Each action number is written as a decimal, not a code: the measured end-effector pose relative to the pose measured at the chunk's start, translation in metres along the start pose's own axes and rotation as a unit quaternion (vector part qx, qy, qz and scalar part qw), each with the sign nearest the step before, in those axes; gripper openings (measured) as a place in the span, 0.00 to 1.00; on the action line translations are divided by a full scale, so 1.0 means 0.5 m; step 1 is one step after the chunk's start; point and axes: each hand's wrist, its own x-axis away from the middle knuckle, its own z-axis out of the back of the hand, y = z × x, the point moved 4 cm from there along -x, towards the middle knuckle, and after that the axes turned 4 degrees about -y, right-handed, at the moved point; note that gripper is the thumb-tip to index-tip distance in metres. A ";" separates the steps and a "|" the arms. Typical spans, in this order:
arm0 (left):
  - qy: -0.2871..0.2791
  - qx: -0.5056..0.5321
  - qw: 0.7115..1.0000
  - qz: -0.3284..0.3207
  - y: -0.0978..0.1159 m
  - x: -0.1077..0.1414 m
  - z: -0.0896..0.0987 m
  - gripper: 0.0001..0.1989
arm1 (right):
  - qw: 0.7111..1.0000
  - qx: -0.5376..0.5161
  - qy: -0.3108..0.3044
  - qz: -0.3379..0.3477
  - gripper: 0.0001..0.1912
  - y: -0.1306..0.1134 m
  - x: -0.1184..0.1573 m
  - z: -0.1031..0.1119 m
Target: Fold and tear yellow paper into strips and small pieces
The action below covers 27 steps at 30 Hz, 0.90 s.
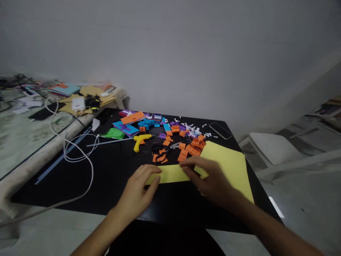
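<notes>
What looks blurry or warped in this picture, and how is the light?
Head view: the light is dim and grey, the wall darkening toward the upper corners; at the right edge, the chair looks stretched and soft; the right fingers look slightly smeared; the glue gun is fairly clear.

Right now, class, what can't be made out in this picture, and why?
In the head view:
Yellow strip: right end hidden behind the right hand.
Yellow sheet: left edge partly behind the same hand.
White box: marking too small.
Left forearm: cut off by bottom edge.
</notes>
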 end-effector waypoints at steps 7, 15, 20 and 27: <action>-0.099 -0.165 0.981 -0.020 -0.082 0.024 -0.178 0.22 | 0.983 0.130 -0.129 0.019 0.22 0.060 0.027 -0.185; -0.109 -0.176 0.978 -0.022 -0.093 0.036 -0.184 0.26 | 0.977 0.157 -0.144 -0.003 0.26 0.069 0.055 -0.220; -0.105 -0.173 0.979 -0.014 -0.107 0.043 -0.165 0.28 | 0.979 0.156 -0.125 -0.033 0.26 0.089 0.067 -0.196; -0.098 -0.208 0.973 0.010 -0.126 0.057 -0.137 0.27 | 0.974 0.176 -0.128 -0.065 0.25 0.086 0.067 -0.181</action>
